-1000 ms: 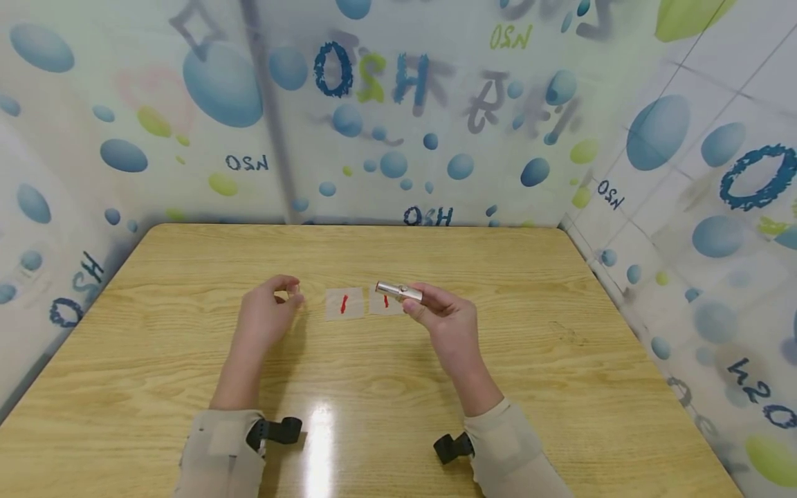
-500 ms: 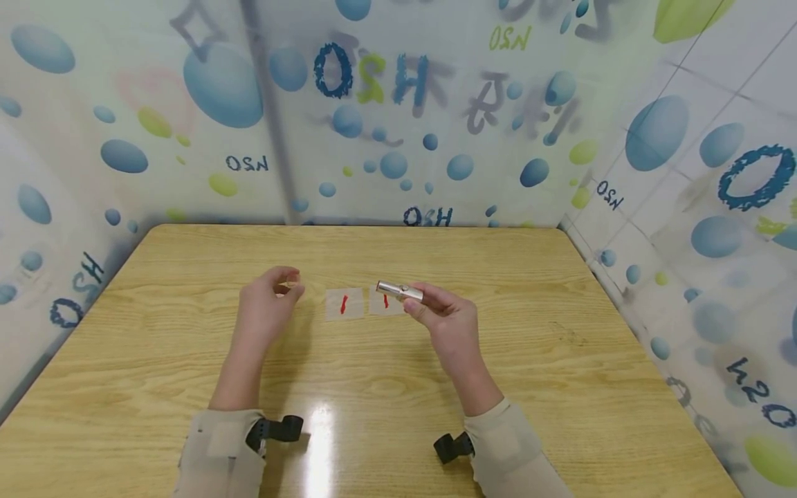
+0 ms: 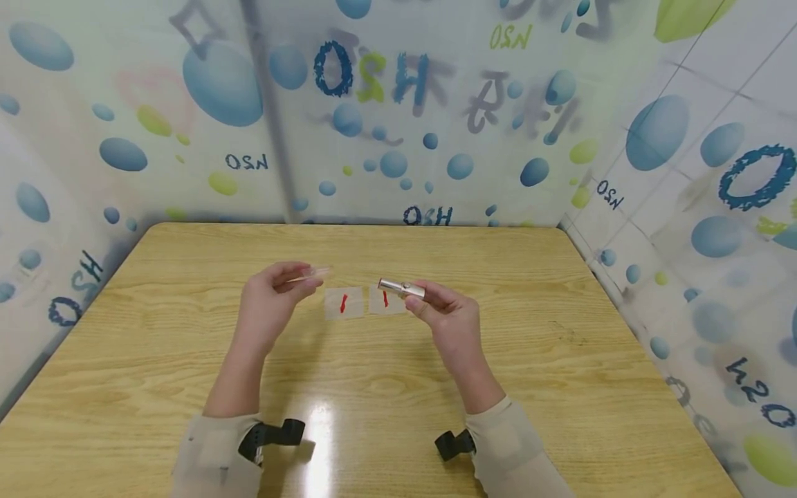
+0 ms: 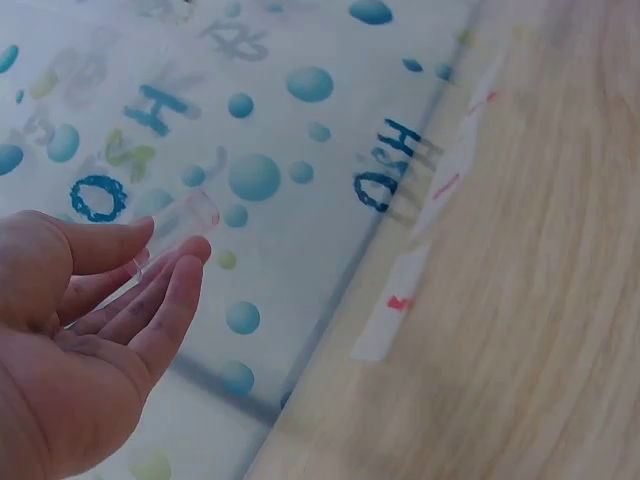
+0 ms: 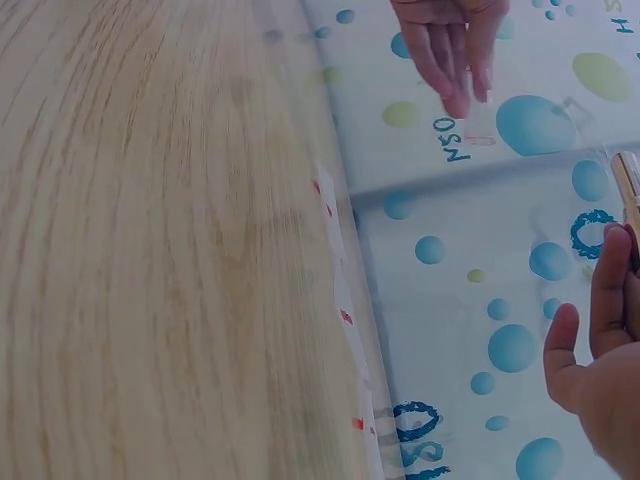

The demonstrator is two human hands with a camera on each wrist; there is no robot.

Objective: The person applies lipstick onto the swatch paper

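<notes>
In the head view my left hand pinches a small clear cap between thumb and fingers, above the table left of two pale squares. The left wrist view shows this see-through cap jutting past the fingertips, its far rim tinged red. My right hand grips a silver lipstick tube near its right end. A thin red edge shows at the tube's left end, which points toward the left hand. Below lie the left square and the right square, each with a red stroke; the tube overlaps the right one.
The wooden table reaches back to a wall printed with blue and green drops and lettering. Another wall runs along the right side. Black wrist cameras sit on both sleeves.
My left hand has moved up and to the right with the clear cap, which now sticks out past the fingertips. My right hand and the lipstick tube have barely moved.
</notes>
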